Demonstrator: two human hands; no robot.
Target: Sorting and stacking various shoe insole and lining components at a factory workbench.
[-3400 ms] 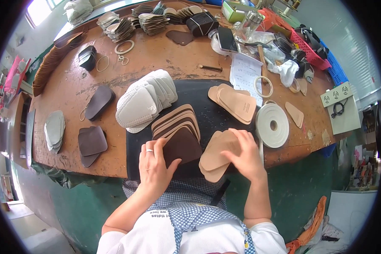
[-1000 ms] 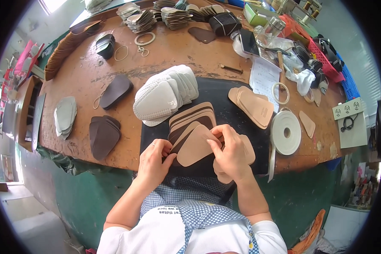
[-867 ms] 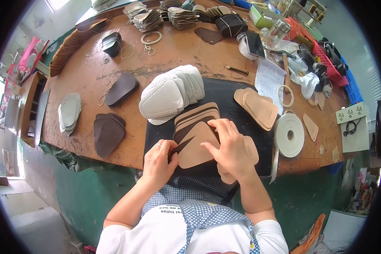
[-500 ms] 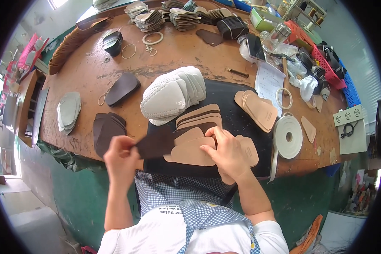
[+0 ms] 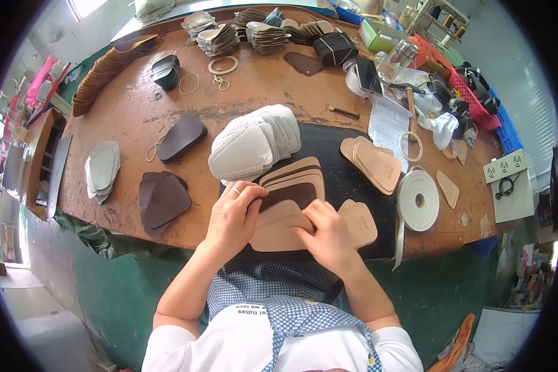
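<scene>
My right hand (image 5: 330, 234) pinches the right end of the tan leather pieces (image 5: 278, 230), which lie at the front of a black mat (image 5: 328, 146). My left hand (image 5: 234, 214) is closed at their left side, its fingertips gripping the edge of a dark brown leather piece (image 5: 299, 196). That brown piece lies on a fanned row of tan and brown pieces (image 5: 301, 166). Just beyond it rests a stack of white pieces with punched edges (image 5: 242, 149). More tan pieces (image 5: 357, 222) sit beside my right hand, and others (image 5: 371, 162) lie farther right.
Dark brown pieces (image 5: 162, 201) and pale grey pieces (image 5: 102, 168) lie on the left of the table. A white tape roll (image 5: 418, 199) is at the right. Stacked pieces (image 5: 268, 37) line the back; a phone (image 5: 368, 75) and a glass jar (image 5: 398, 57) stand back right.
My left hand has moved right, bringing the dark brown piece onto the fanned row. My right hand has shifted slightly down, still on the tan pieces.
</scene>
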